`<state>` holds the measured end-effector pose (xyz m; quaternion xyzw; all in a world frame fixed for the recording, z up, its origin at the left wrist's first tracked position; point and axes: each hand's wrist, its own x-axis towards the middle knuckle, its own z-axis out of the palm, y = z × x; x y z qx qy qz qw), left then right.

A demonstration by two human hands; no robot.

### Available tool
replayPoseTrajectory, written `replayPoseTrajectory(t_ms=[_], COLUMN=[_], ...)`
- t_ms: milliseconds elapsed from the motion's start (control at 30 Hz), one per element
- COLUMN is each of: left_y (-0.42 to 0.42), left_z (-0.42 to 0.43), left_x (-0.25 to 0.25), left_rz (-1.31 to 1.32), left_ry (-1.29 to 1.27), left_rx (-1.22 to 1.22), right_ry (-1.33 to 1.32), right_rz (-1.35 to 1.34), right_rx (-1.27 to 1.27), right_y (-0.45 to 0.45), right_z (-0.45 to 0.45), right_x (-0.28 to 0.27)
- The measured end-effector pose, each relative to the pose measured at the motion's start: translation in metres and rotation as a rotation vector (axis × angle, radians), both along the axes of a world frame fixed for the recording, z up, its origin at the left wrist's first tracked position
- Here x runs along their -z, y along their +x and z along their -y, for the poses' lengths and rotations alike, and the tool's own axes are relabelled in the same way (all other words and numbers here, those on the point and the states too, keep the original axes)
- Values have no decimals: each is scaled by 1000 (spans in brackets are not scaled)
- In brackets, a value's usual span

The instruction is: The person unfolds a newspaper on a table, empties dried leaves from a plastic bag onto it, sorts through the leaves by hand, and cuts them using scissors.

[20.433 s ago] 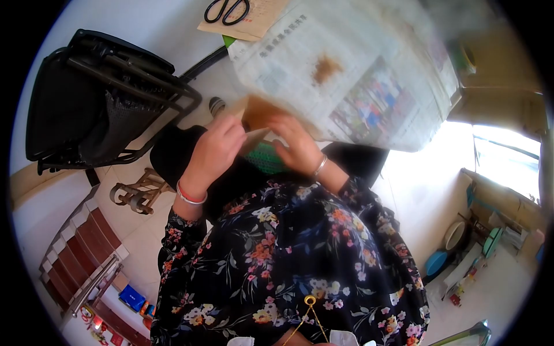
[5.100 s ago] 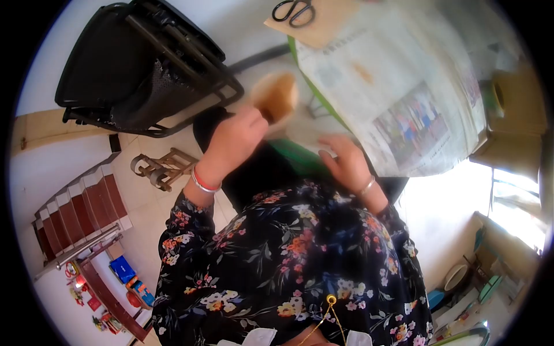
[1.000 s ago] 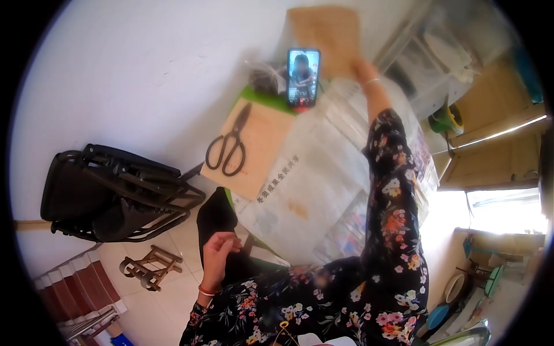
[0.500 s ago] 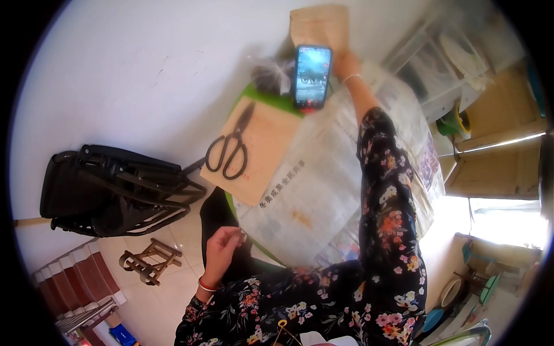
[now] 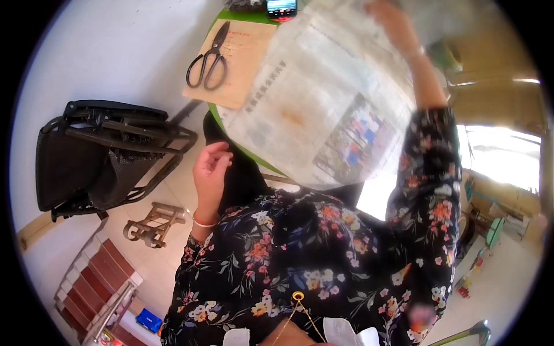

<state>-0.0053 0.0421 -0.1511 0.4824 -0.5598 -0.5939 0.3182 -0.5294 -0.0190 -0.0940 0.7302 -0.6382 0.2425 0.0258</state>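
My left hand [image 5: 210, 174] hovers near the table's front left edge, beside my dark trouser leg. Its fingers are curled with the thumb against them; whatever they pinch, if anything, is too small to make out. My right hand [image 5: 392, 22] is at the far right of the newspaper [image 5: 288, 86], smeared by motion, so its grip cannot be read. Newspaper covers much of the green table [image 5: 257, 158]. Black-handled scissors [image 5: 215, 55] lie on a tan paper envelope [image 5: 248, 60] at the left. A lit phone [image 5: 281, 8] stands at the back, cut by the frame's top.
A dark bundle [image 5: 245, 4] sits left of the phone. A folded black chair [image 5: 98, 158] leans by the wall at left. On the tiled floor are a small wooden folding stool [image 5: 154, 224] and a blue box [image 5: 149, 320]. Cupboards [image 5: 496, 101] line the right side.
My right hand has moved from the tan packet behind the phone to the right side of the newspaper. The view has tilted down, putting that packet out of sight. My left hand remains curled.
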Motion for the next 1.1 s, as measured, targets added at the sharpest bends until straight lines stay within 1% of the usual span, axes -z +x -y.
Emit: replayPoseTrajectory(t_ms=[67,100,133,167,200,233,267,300,367,433,467,533,600,633,733,767,833,867,900,933,1033,1067,1100], left_y=[-9,-12,-12,-11,-1,9,14,17,21,19,16,9,2,-3,-6,-8,-11,-12,-13,-14,-14,-13,-14], left_z=[-3,-2,0,5,17,25,33,43,68,89,98,113,124,126,133,131,120,114,107,104,101,103,102], left_x=[4,4,9,17,28,43,48,51,65,75,81,93,98,98,117,109,83,78,74,73,93,97,88], left_rz=[111,147,140,133,129,-33,-30,-29,-28,-36,-39,-44,3,95,225,249,299,312,326,340,289,356,422], left_ry=[-276,-304,-285,-273,-267,-95,-80,-70,-80,-27,2,5,30,-5,-157,-120,-43,-61,-82,-101,-302,-343,-384], left_rx=[81,71,46,13,-34,-83,-105,-132,-135,-116,-105,-101,-52,-72,-82,-43,37,48,62,74,-56,-34,-15], right_ry=[-6,-4,18,13,-4,-2,-7,-25,21,-50,-58,-74,-136,-141,-172,-215,-164,-138,-132,-137,-171,-199,-224], right_rz=[143,212,436,417,493,567,765,894,911,1292,1458,1674,2065,2141,2115,2224,2184,2160,2103,2100,2083,2073,2061], right_rx=[133,213,257,331,391,515,656,802,1081,1176,1156,1031,874,723,785,848,688,608,627,679,828,877,924], right_y=[38,63,99,121,134,139,145,153,177,196,207,216,223,226,226,226,213,208,207,208,212,212,211], right_z=[-75,-113,-150,-184,-207,-242,-274,-303,-344,-378,-384,-401,-391,-385,-368,-354,-358,-361,-364,-362,-361,-361,-364], right_x=[-3,-2,-14,-15,2,24,49,77,107,145,155,203,213,220,216,198,207,212,208,200,189,190,197])
